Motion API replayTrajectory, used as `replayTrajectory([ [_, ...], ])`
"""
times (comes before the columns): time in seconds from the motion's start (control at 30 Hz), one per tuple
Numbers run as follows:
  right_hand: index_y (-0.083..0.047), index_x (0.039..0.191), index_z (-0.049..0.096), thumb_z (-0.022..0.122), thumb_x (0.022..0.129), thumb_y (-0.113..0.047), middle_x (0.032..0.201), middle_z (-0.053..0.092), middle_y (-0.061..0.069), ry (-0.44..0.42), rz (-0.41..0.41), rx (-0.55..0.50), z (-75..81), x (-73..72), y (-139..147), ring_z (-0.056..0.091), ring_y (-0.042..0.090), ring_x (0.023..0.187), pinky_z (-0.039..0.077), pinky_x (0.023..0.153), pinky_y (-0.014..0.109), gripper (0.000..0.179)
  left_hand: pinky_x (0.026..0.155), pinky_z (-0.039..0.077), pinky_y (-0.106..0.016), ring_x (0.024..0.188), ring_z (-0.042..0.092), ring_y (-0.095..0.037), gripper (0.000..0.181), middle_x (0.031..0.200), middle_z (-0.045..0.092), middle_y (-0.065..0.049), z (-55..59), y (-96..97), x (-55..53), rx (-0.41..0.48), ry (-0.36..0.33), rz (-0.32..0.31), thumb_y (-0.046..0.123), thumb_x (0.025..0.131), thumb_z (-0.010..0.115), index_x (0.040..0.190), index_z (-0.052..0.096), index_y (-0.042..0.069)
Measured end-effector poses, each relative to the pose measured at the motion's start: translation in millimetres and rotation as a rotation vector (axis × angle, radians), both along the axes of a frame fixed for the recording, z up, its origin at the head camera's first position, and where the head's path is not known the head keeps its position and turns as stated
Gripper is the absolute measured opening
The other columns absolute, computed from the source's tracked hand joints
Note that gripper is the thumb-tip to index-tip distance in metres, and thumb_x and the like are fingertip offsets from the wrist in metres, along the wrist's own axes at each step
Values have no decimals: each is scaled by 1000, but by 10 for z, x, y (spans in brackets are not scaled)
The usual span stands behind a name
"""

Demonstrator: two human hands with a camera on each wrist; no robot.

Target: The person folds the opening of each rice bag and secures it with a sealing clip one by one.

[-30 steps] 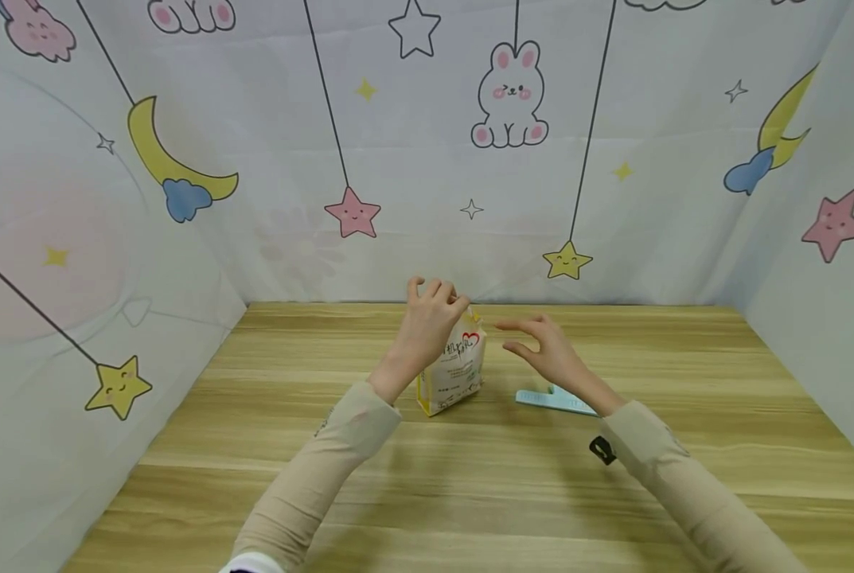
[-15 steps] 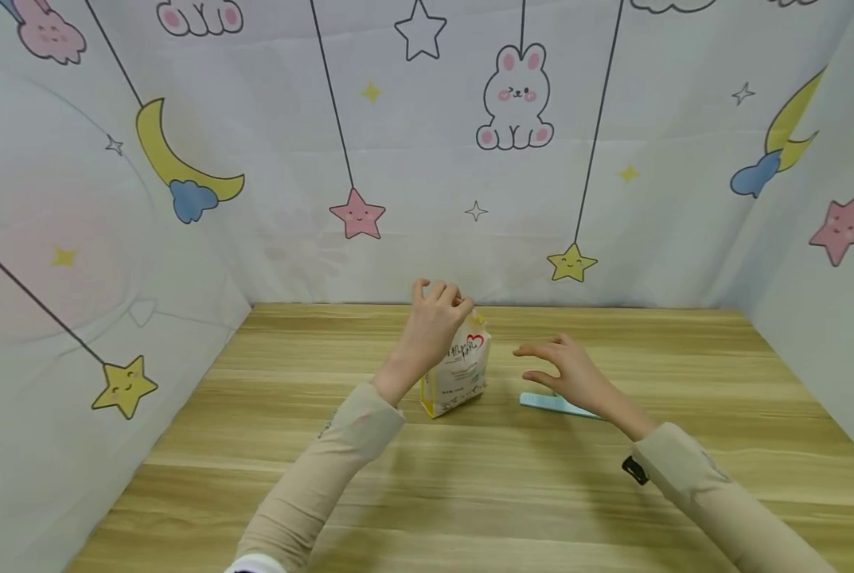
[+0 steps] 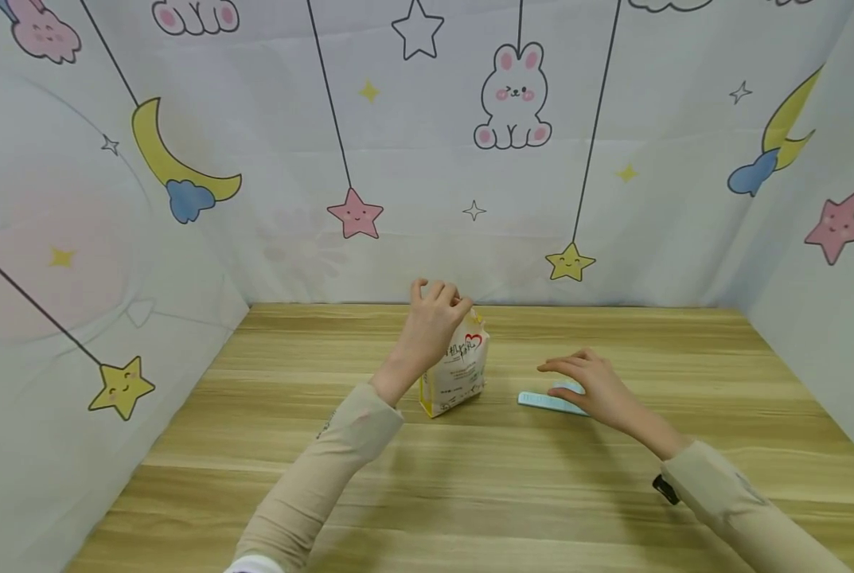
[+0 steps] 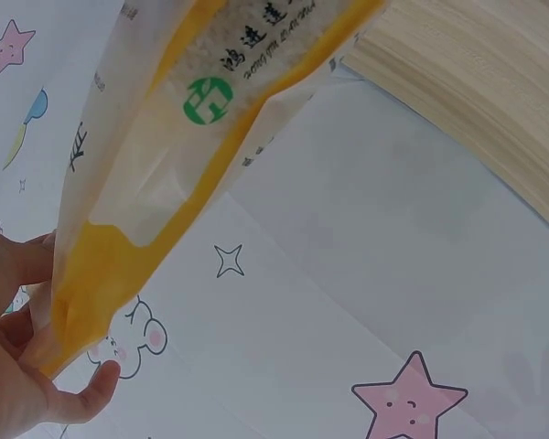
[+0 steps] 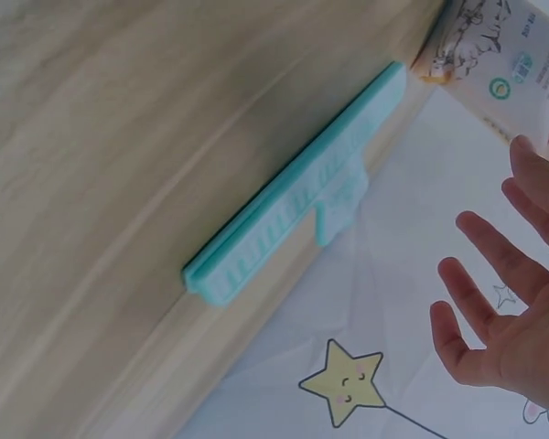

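Note:
An upright white-and-yellow rice bag (image 3: 462, 372) stands on the table, pale grains showing through its clear side window. My left hand (image 3: 428, 330) pinches its gathered top; in the left wrist view the bag's yellow top edge (image 4: 96, 274) runs between thumb and fingers. To the right lies a light blue-green bag sealing clip (image 3: 547, 403), a long ribbed bar with a wide tab (image 5: 343, 203). Above this clip hovers my right hand (image 3: 598, 391), fingers spread and relaxed, holding nothing; it partly covers the clip in the head view.
The wood-grain table (image 3: 369, 509) meets a white cloth backdrop (image 3: 427, 159) printed with stars, moons and a rabbit, which rises behind and at both sides. A small black piece (image 3: 665, 489) shows at the right sleeve cuff.
My right hand has moved away from the bag, rightward and lower, to over the sealing clip. My left hand keeps its grip on the bag's top, and the bag stays in place.

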State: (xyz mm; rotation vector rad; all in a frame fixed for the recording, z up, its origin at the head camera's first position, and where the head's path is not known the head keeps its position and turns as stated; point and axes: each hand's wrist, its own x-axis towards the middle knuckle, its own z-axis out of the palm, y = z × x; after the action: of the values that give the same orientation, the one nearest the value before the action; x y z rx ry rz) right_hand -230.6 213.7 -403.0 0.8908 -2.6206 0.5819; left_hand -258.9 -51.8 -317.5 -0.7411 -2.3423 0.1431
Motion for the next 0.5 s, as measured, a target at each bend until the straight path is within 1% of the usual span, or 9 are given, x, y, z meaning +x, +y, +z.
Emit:
replayTrajectory([
  [0.27, -11, 112, 60, 69, 75, -20, 109, 63, 9, -31, -51, 53, -24, 30, 134, 50, 28, 99, 36, 78, 57, 40, 94, 35, -45, 90, 54, -17, 23, 88, 60, -1, 7, -3, 8, -1, -11, -2, 1, 80, 60, 96, 63, 17],
  [0.5, -10, 112, 60, 70, 73, -20, 108, 63, 12, -11, -80, 90, -79, -2, 210, 51, 31, 99, 38, 75, 58, 41, 94, 35, -45, 90, 54, -17, 23, 88, 60, -1, 4, -5, 3, 5, -3, -6, 1, 80, 60, 96, 63, 17],
])
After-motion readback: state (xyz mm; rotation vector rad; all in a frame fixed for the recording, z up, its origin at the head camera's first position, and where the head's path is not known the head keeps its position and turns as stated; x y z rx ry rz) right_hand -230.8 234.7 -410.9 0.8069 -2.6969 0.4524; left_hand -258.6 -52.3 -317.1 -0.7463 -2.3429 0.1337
